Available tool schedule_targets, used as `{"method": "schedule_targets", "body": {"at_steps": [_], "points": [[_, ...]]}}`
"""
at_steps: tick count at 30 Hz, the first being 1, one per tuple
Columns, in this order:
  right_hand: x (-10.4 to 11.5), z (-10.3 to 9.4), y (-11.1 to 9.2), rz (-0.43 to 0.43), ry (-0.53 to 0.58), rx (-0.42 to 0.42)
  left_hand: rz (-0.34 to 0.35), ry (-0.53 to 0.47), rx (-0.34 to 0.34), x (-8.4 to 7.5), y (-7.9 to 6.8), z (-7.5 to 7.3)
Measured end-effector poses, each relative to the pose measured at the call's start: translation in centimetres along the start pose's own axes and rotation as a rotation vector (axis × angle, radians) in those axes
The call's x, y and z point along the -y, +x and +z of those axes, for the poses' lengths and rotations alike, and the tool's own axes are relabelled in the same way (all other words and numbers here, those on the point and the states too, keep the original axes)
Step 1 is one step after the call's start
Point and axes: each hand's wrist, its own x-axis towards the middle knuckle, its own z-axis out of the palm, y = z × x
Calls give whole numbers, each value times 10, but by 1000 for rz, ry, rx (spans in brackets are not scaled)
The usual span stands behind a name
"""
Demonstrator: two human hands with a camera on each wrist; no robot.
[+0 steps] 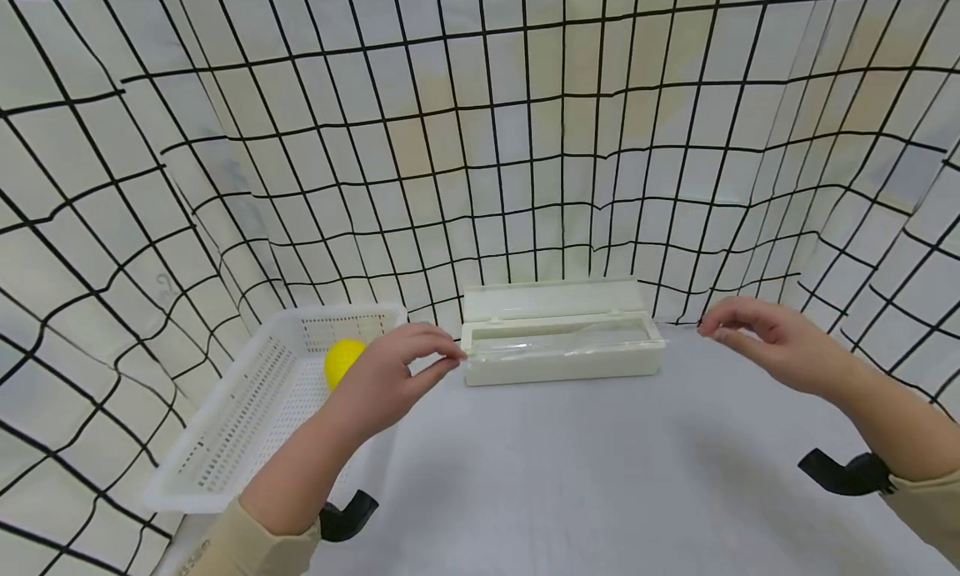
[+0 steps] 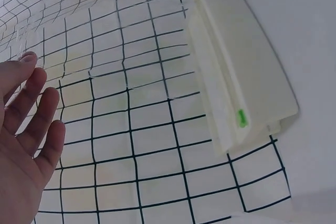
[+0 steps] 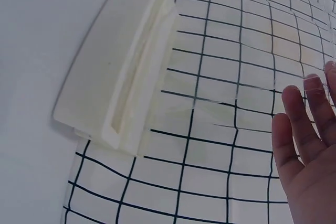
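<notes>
A sheet of clear plastic film (image 1: 547, 343) stretches between my two hands, faint against the background. My left hand (image 1: 401, 372) pinches one edge of it between thumb and fingertips, near the left end of a white cling film dispenser box (image 1: 562, 366). Off the box's right end, my right hand (image 1: 780, 343) pinches the other edge. The box's long lid (image 1: 551, 301) stands raised at the back. In the left wrist view a green mark (image 2: 242, 118) shows on the box. The film's outline is hard to make out.
At the left stands a white perforated basket (image 1: 217, 426) holding a yellow ball (image 1: 343, 361), partly hidden by my left hand. Black grid netting (image 1: 525, 151) over pale sheeting encloses the back and sides. A white surface (image 1: 570, 468) lies under everything.
</notes>
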Motion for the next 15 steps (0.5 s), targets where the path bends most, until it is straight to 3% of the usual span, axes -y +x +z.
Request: {"method": "schedule_targets", "body": {"at_steps": [5,9,15], "points": [[-6,17,-21,-4,19,141,-4,-29,72,-1,-25,19],[-10,29,-37,72,82,295,12,-46,125,2,-44,34],[-14,42,-56,164,215,537,113,-13,168,6,-72,54]]}}
